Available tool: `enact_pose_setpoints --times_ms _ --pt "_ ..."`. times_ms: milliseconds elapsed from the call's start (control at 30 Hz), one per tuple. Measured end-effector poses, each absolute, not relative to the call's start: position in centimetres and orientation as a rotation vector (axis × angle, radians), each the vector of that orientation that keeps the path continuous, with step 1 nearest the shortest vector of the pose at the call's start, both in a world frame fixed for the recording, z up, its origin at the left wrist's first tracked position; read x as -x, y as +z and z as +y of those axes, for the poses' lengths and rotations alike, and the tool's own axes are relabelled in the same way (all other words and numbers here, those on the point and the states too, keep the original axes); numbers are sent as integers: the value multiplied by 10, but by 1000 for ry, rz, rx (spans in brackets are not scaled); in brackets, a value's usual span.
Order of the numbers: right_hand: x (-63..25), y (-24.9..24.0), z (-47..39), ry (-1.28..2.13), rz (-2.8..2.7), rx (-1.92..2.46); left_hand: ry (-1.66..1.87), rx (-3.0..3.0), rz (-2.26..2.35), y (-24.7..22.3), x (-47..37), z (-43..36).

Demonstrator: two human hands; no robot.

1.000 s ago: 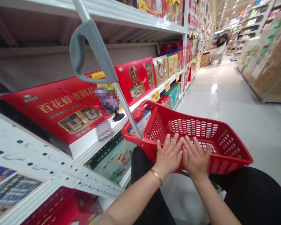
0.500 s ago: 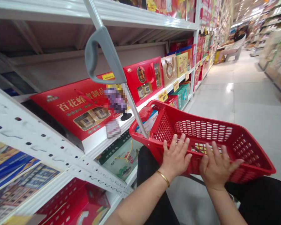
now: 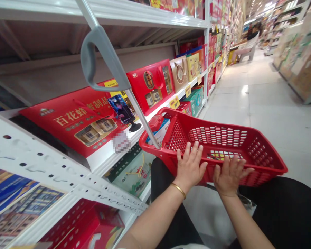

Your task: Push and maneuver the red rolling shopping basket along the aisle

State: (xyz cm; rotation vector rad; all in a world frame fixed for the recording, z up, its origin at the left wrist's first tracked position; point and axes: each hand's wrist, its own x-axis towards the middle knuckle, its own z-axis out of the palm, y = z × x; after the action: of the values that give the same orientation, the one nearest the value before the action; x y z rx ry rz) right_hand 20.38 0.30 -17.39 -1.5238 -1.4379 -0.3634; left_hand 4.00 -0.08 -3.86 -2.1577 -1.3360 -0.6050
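Note:
A red plastic shopping basket [image 3: 220, 123] with perforated walls stands between my knees. My left hand [image 3: 190, 164], with a gold bangle at the wrist, is spread at the basket's near rim. Beside it, my right hand [image 3: 229, 174] lies with fingers apart over the same rim. Neither hand grips anything. From the basket's left end a metal pole rises to a grey loop handle [image 3: 111, 57]. A blue-and-white box [image 3: 159, 133] sits in the small compartment at that end. Something yellow shows low behind my fingers, too obscured to name.
White shelving on the left carries red gift boxes [image 3: 59, 117] and yellow price tags [image 3: 174, 102]. A phone [image 3: 121, 108] leans on a small black stand [image 3: 135, 127] at the shelf edge. A tiled aisle [image 3: 251, 90] runs right, with a seated person [image 3: 251, 39] far down it.
The whole view has shifted, so the shelves and basket appear slightly farther left. My hands remain spread at the basket rim, with the right a little closer to the left.

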Motion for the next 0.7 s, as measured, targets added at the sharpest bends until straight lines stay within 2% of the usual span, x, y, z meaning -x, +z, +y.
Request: enact_pose_setpoints --times_ms 167,300,433,567,700 --pt "-201 -195 13 -394 -1682 1450 -642 2210 -1421 -44 -43 1" --pt "-221 -206 10 -566 -1611 1454 -658 2268 -1431 -44 -42 2" --pt "-213 -188 8 -764 -1464 1358 -664 2290 -1418 -43 -42 0" --pt "-190 -165 7 -764 -1489 1286 -670 2233 -1433 -42 -43 -3" --pt "-198 -171 7 -773 -1575 1206 -621 2171 -1393 -43 -44 -3"
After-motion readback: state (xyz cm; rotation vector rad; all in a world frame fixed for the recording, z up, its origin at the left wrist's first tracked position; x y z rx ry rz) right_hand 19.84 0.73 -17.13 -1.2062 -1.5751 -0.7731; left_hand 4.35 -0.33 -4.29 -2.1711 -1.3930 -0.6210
